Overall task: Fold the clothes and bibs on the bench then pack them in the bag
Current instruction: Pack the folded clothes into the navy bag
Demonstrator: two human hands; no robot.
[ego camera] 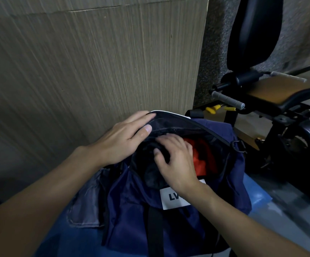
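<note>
The left hand point(124, 138) is pinching the rim of the navy bag point(169, 229) while the right hand point(176, 164), fingers loosely spread, is pressing dark clothing point(150, 177) inside.

I read the bag point(132, 210) as navy cloth with a faint sheen. The red garment point(204, 160) inside is matt cloth. The wall panel point(94, 62) shows matt wood grain. The back pad point(254, 30) is smooth, glossy black.

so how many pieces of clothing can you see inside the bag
2. A red garment lies at the right of the bag opening; a dark garment sits left of it, under the right hand. Others may be hidden beneath.
</note>
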